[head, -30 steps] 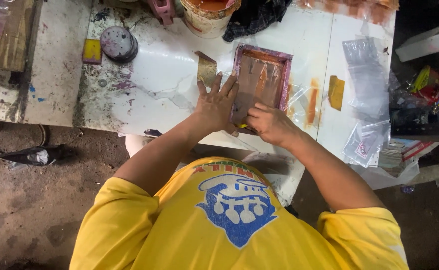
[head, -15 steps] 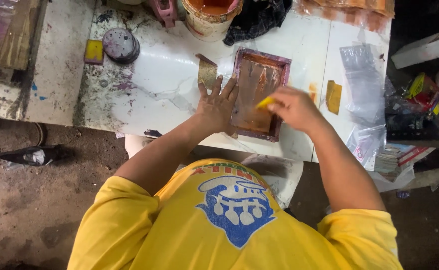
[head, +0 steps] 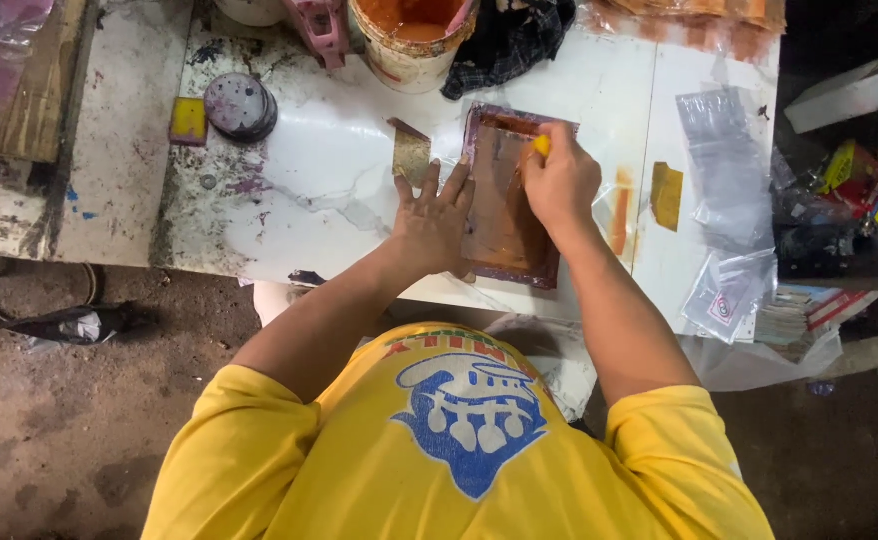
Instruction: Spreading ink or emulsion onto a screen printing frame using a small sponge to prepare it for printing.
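A small wooden-framed printing screen [head: 504, 240], stained brown and orange, lies on the white table [head: 329, 190]. My left hand [head: 434, 220] presses flat on the screen's left edge with its fingers spread. My right hand [head: 559, 180] is closed on a small yellow squeegee [head: 541, 145] and rests near the far end of the screen's mesh. Most of the squeegee is hidden inside my fist.
A bucket of orange ink [head: 414, 40] stands at the back, with a dark cloth [head: 509, 40] beside it. A round grey lid [head: 241, 105] and a yellow block [head: 188, 120] lie at the left. Clear plastic bags [head: 729, 200] and a yellow scraper [head: 666, 195] lie at the right.
My right hand has moved with the yellow squeegee from the screen's near edge up to its far end. My left hand has stayed pressed on the screen's left side.
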